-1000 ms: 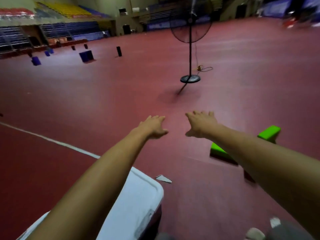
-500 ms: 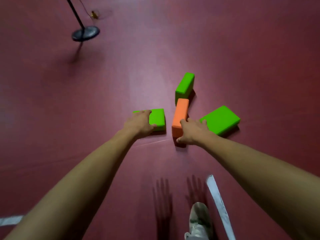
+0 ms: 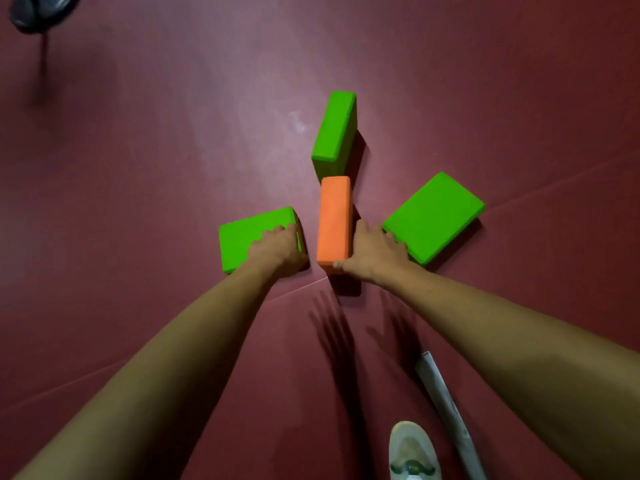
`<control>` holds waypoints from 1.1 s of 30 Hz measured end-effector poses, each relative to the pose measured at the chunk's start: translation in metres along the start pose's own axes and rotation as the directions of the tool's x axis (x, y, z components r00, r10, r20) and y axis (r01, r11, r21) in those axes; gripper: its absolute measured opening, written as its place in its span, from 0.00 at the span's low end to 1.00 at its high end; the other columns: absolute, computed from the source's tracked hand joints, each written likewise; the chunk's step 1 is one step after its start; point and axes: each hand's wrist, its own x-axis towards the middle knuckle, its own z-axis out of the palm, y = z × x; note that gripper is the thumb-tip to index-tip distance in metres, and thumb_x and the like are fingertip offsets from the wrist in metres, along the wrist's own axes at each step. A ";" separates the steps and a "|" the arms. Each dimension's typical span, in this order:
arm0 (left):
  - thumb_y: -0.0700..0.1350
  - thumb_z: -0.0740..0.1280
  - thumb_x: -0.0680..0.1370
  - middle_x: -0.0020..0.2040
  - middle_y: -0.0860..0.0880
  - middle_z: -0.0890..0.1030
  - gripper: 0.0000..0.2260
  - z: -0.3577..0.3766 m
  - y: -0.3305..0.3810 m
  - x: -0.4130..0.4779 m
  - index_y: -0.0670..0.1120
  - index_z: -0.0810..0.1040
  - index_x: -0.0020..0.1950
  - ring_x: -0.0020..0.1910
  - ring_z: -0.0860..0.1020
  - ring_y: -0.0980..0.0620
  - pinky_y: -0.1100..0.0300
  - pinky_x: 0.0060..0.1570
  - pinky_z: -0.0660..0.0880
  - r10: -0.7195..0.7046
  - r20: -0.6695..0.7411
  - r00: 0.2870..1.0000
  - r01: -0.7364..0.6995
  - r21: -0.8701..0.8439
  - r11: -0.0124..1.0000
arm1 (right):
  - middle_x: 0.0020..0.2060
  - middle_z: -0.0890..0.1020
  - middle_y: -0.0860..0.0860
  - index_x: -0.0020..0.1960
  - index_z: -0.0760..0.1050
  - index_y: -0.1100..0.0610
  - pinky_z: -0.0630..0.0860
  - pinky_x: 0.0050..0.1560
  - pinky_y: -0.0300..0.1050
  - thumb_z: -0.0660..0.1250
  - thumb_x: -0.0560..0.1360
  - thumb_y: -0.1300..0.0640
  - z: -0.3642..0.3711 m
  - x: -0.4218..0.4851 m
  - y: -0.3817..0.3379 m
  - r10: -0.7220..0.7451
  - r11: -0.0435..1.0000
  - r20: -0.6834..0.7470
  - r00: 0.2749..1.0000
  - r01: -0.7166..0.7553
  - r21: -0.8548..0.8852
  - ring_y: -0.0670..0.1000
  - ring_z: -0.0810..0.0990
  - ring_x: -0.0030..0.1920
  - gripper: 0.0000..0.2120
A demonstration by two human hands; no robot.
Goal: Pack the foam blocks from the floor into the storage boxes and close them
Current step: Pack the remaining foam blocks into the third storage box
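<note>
green left block (image 3: 242, 242): left hand (image 3: 278, 249) grips | orange block (image 3: 334, 220): right hand (image 3: 374, 254) grips

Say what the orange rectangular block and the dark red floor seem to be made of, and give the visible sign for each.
Orange rectangular block, gripped by the right hand: probably dense foam, matte; rounded edges, even colour, no glare. Dark red floor: probably vinyl or rubber sheet, slight sheen; pale reflection, thin straight seams. The flat green block the left hand grips looks alike.
</note>
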 end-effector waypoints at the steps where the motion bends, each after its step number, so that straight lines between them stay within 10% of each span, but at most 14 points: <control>1: 0.57 0.69 0.75 0.70 0.40 0.71 0.30 0.000 -0.003 0.007 0.46 0.66 0.74 0.68 0.71 0.38 0.42 0.64 0.71 0.024 0.011 1.000 -0.024 0.040 0.999 | 0.68 0.72 0.58 0.72 0.63 0.56 0.70 0.63 0.63 0.74 0.66 0.34 0.003 0.009 -0.001 0.040 0.999 0.003 0.999 -0.040 0.027 0.63 0.72 0.68 0.44; 6: 0.46 0.66 0.78 0.76 0.42 0.63 0.29 0.003 -0.032 0.050 0.47 0.61 0.78 0.73 0.65 0.40 0.44 0.66 0.68 0.210 0.056 0.976 -0.216 0.371 0.903 | 0.68 0.71 0.59 0.71 0.63 0.56 0.71 0.63 0.64 0.74 0.68 0.40 0.029 0.064 -0.037 0.225 0.959 -0.035 0.974 -0.215 0.184 0.63 0.71 0.68 0.40; 14: 0.46 0.62 0.80 0.73 0.46 0.68 0.22 0.016 -0.048 0.178 0.50 0.66 0.74 0.73 0.65 0.43 0.49 0.65 0.67 0.325 0.212 0.921 -0.386 0.600 0.701 | 0.78 0.46 0.63 0.80 0.36 0.44 0.70 0.62 0.70 0.75 0.71 0.47 0.064 0.156 -0.090 0.236 0.958 -0.011 0.972 -0.230 0.171 0.68 0.64 0.70 0.55; 24: 0.55 0.56 0.84 0.82 0.45 0.51 0.30 0.043 -0.028 0.234 0.53 0.46 0.82 0.81 0.46 0.43 0.40 0.77 0.43 0.277 0.629 0.726 -0.687 0.673 0.273 | 0.76 0.55 0.65 0.80 0.35 0.41 0.80 0.51 0.62 0.76 0.66 0.52 0.110 0.160 -0.091 0.073 0.993 -0.207 0.976 -0.091 -0.077 0.71 0.68 0.65 0.60; 33: 0.59 0.66 0.78 0.77 0.52 0.61 0.33 0.046 -0.053 0.233 0.56 0.56 0.80 0.74 0.59 0.47 0.52 0.68 0.59 0.311 0.576 0.756 -0.652 0.701 0.290 | 0.76 0.59 0.61 0.80 0.40 0.37 0.80 0.50 0.59 0.76 0.65 0.49 0.097 0.159 -0.073 0.016 0.996 -0.228 0.974 -0.035 -0.077 0.65 0.73 0.59 0.57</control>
